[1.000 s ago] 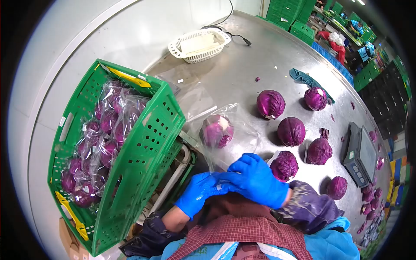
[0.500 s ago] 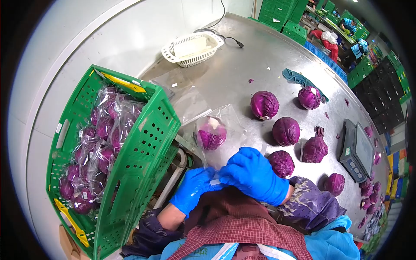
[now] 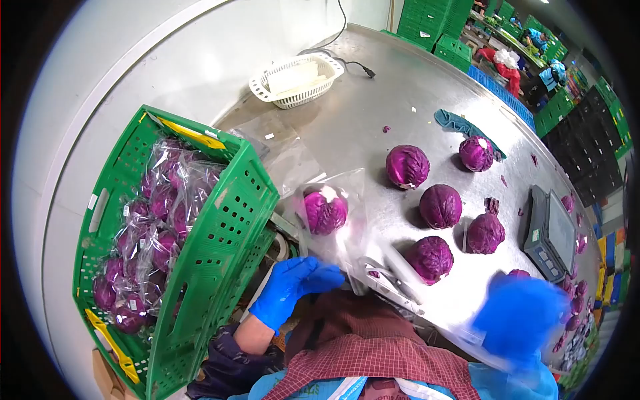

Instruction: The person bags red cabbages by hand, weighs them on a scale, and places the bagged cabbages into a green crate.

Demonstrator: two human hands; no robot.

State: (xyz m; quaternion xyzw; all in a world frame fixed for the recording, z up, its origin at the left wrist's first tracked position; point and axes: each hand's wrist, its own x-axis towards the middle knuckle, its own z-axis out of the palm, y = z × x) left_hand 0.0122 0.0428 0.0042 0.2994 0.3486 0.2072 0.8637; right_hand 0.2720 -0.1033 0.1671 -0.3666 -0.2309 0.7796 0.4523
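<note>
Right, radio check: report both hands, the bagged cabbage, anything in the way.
Left hand by bag's near end, grip unclear. Right hand blurred, away right, partly hiding a loose cabbage. Bagged cabbage on metal table, green crate close left.

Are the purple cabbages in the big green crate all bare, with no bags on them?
No, the purple cabbages in the green crate are inside clear plastic bags.

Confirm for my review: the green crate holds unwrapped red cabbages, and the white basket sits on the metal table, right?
Not quite: in the head view, the red cabbages in the green crate are in clear plastic bags. The white basket does sit on the metal table.
</note>
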